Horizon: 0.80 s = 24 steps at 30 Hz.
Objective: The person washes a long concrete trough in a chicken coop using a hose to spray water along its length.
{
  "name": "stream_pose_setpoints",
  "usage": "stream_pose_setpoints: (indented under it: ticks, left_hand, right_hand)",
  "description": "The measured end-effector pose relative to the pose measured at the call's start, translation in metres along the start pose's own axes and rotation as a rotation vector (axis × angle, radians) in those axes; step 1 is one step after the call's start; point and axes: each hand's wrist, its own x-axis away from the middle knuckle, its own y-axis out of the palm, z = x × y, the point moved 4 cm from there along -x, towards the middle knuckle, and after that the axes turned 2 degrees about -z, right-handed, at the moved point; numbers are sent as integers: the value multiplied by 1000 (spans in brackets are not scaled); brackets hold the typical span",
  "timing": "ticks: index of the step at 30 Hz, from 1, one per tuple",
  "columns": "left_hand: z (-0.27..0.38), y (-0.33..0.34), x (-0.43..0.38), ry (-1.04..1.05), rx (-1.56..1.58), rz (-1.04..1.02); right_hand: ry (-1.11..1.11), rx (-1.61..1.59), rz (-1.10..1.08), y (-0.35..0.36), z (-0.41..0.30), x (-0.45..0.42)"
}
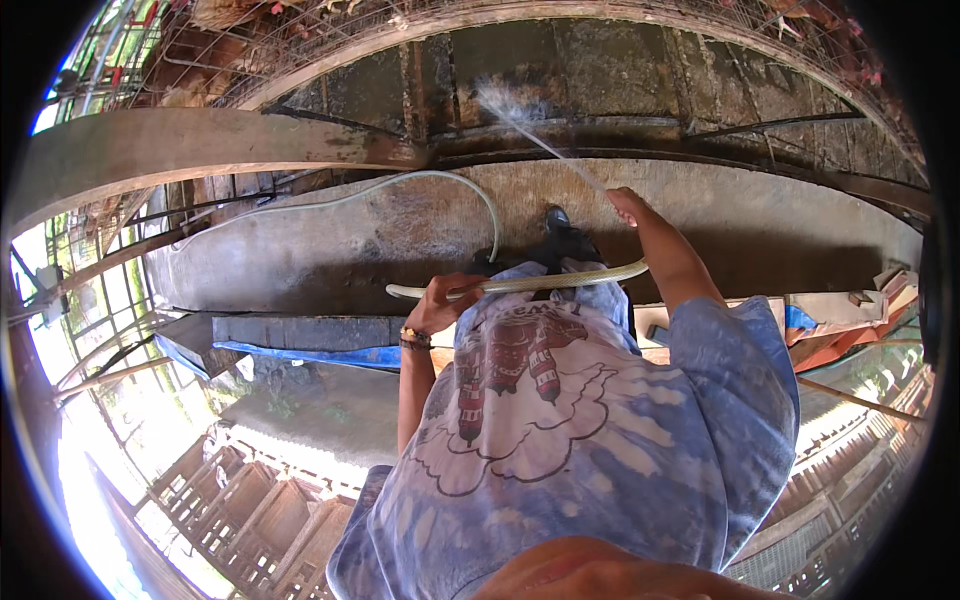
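Observation:
A pale braided water hose (555, 282) crosses in front of my waist. My left hand (448, 301) is closed around it near its left bend. My right hand (627, 206) reaches forward, its fingers wrapped around the hose's outlet end, which the hand mostly hides. From there a jet of water (551, 150) shoots forward and left. It breaks into spray (510, 101) over the wet, dirt-stained floor (615, 75) beneath the wire cages. Another stretch of the hose (360, 193) loops along the concrete walkway (420, 225) to the left.
Wire cages (259, 56) with brown hens (202, 60) run along the far side. A wooden beam (210, 140) juts in from the left. My shoe (556, 217) stands on the walkway. Behind me lie a ledge with a blue tarp (322, 355) and a phone-like dark object (658, 334).

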Motion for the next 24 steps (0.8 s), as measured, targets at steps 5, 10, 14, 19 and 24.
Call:
stream_pose_setpoints:
  ticks: [5, 10, 14, 19, 24]
  left_hand:
    - [-2, 18, -6, -3, -53, -17]
    - [-3, 26, -9, 9, -21, -8]
    - [6, 31, -11, -22, 32, 32]
    - [12, 31, -12, -46, 12, 24]
    - [12, 29, -16, -41, -38, 30]
  right_hand:
    - [-74, 95, 22, -9, -3, 4]
    - [-89, 149, 38, -20, 0, -6]
    - [-108, 202, 92, -27, 0, -16]
    - [-128, 135, 87, -28, -4, -16]
    - [-107, 63, 94, -27, -8, -15]
